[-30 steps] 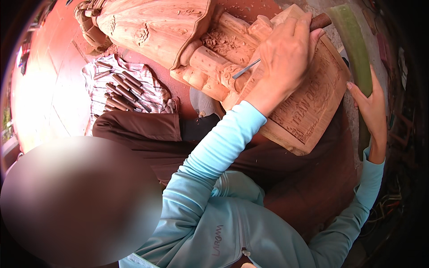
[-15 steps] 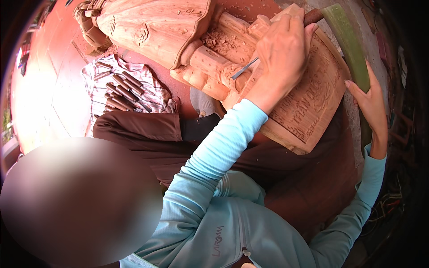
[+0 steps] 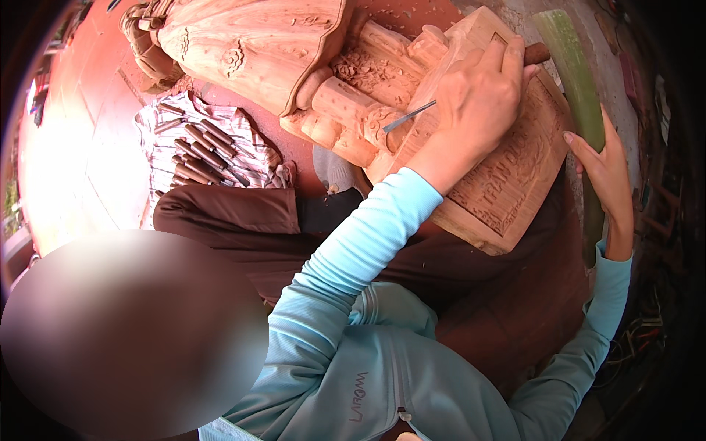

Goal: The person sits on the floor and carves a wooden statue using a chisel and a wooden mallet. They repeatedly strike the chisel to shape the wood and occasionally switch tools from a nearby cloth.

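Observation:
A wooden carving (image 3: 250,44) lies on its side, with robe folds, carved scrollwork and a block-shaped base (image 3: 507,198) bearing raised lettering. My left hand (image 3: 482,95) is wrapped around a chisel (image 3: 409,116) with a dark wooden handle and a thin metal blade. The blade's tip rests on a scroll just left of the base. At the right, my right hand (image 3: 609,165) grips a long green mallet (image 3: 570,66), its upper part beside the butt of the chisel handle with a small gap between them.
Several dark-handled carving tools (image 3: 202,154) lie on a striped cloth (image 3: 254,151) on the red tiled floor (image 3: 88,140). Wood chips (image 3: 375,77) fill a recess in the carving. My brown-trousered leg (image 3: 220,209) is below the cloth. Cables (image 3: 640,331) lie at the far right.
My left hand has shifted slightly right, tilting the chisel handle nearer to me while the tip stays on about the same scroll. The mallet has moved a little, and a gap shows at the handle's butt.

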### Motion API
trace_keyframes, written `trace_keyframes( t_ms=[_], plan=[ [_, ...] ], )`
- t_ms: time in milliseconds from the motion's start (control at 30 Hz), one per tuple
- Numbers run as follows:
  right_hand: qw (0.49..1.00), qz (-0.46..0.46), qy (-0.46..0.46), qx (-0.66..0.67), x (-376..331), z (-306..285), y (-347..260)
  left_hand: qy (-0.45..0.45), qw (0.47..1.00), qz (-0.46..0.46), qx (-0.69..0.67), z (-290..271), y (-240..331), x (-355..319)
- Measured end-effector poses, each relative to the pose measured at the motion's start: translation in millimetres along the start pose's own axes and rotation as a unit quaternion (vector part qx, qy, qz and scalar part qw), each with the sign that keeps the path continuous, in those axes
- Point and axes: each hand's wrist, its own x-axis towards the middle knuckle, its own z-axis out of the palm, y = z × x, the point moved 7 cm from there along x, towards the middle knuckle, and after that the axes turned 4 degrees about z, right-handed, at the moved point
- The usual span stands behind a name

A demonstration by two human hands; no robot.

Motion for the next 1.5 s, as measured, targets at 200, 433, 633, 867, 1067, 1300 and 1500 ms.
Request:
trace_keyframes(
  t_ms=[200, 433, 633, 867, 1067, 1300, 1500],
  plan=[
    [1.0, 0.003, 0.019, 0.008, -6, -4, 3, -0.033, 0.998, 0.019, -0.05, -1, 6, 2],
    [1.0, -0.008, 0.017, 0.01, -16, -5, -2, 0.009, 0.998, 0.004, -0.069, -5, 7, 4],
    [1.0, -0.005, 0.019, 0.017, -17, -4, 0, 0.025, 0.996, -0.03, -0.084, -8, 1, 2],
    [0.999, 0.008, 0.018, 0.047, -11, -4, 3, 0.043, 0.996, -0.052, -0.063, 0, -11, 2],
    [0.997, 0.0, 0.02, 0.069, -11, -6, 0, 0.328, 0.924, 0.158, 0.115, -8, -14, 21],
    [0.993, 0.043, 0.036, 0.108, -21, -5, 26, -0.175, 0.979, 0.1, 0.005, 19, 28, -15],
    [0.982, 0.098, -0.005, 0.163, -37, 24, 60, -0.346, 0.933, 0.079, -0.065, -52, 53, -47]
  ],
)
